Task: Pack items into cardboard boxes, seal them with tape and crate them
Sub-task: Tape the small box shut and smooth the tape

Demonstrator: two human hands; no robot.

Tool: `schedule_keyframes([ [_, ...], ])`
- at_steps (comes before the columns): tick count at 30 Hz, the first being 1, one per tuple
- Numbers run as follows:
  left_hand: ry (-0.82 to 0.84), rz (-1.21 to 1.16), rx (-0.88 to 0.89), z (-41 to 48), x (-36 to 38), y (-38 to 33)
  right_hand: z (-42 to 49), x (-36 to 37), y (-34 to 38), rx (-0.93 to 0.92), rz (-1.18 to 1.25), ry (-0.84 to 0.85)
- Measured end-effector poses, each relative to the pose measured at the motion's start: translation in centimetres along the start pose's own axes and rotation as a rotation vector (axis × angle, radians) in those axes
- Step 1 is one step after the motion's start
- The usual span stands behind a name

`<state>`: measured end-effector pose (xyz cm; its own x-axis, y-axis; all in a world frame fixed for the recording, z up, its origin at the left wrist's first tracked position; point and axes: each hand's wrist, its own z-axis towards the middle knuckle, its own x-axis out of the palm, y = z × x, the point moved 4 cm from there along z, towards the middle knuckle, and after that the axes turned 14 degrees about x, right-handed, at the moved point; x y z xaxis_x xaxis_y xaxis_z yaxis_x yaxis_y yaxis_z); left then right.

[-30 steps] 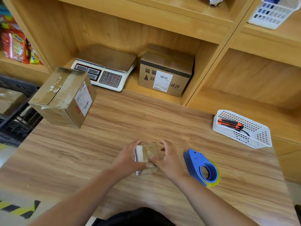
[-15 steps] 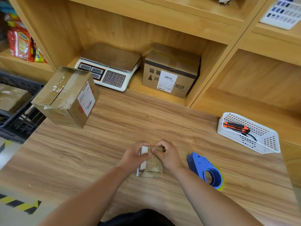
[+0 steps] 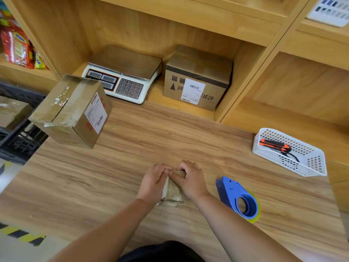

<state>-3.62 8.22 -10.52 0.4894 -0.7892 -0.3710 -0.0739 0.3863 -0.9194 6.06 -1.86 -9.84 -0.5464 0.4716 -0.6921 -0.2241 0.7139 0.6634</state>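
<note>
Left hand (image 3: pixel 153 182) and right hand (image 3: pixel 191 180) grip the small box (image 3: pixel 172 193) (long axis front-to-back).

The table (image 3: pixel 132 148) is light brown with streaky wood grain; the cardboard box (image 3: pixel 62 110) is plain brown with a white barcoded label, the small parcel (image 3: pixel 173 192) tan with a white side, the tape dispenser (image 3: pixel 229 190) blue edged in yellow. The basket (image 3: pixel 311 166) is white lattice, the knife (image 3: pixel 273 145) orange and black, the shelf box (image 3: pixel 217 91) brown with a black band, the floor stripes (image 3: pixel 22 236) yellow and black
</note>
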Motion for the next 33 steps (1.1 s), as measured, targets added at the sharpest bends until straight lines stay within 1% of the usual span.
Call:
schedule_keyframes([
  [5,0.039,0.025,-0.002,0.3,0.0,-0.2,1.0,0.4,0.2,0.074,0.036,-0.014],
  [9,0.096,0.059,-0.006,0.4,-0.2,-0.8,1.2,0.5,-0.4,0.122,0.207,0.055],
  [10,0.105,0.065,-0.014,0.3,-0.2,-0.9,0.9,0.3,-0.4,0.131,0.213,0.079],
  [11,0.111,0.067,-0.032,0.3,-0.2,-1.0,0.7,0.3,-0.7,0.121,0.217,0.114],
  [16,0.116,0.049,-0.112,0.0,-0.2,-1.2,-2.1,-0.9,-1.8,0.165,0.060,0.260],
  [20,0.076,0.051,-0.140,-0.2,-0.4,-1.5,-4.1,-1.1,-2.6,0.148,0.095,0.342],
  [22,-0.048,0.026,-0.222,0.0,-0.9,-1.3,-4.9,-0.9,-2.9,0.182,0.145,0.320],
  [23,-0.126,0.006,-0.279,0.0,-1.1,-1.2,-5.1,-0.7,-3.1,0.191,0.131,0.294],
  [25,-0.275,-0.037,-0.405,-0.3,-1.4,-0.9,-5.7,-0.3,-3.0,0.166,0.026,0.196],
  [26,-0.322,-0.064,-0.479,-0.6,-1.3,-0.4,-5.8,-0.2,-2.9,0.133,-0.044,0.130],
  [28,-0.359,-0.139,-0.638,-1.4,-0.7,0.9,-6.0,0.0,-2.3,0.089,-0.201,0.025],
  [30,-0.260,-0.168,-0.776,-2.4,0.3,2.4,-6.1,0.2,-1.8,0.084,-0.336,-0.039],
  [31,-0.211,-0.128,-0.832,-2.9,0.7,3.5,-6.1,0.3,-1.6,0.084,-0.380,-0.056],
  [33,-0.214,-0.186,-0.849,-3.6,0.7,4.4,-5.8,0.4,-1.2,0.068,-0.427,-0.056],
])
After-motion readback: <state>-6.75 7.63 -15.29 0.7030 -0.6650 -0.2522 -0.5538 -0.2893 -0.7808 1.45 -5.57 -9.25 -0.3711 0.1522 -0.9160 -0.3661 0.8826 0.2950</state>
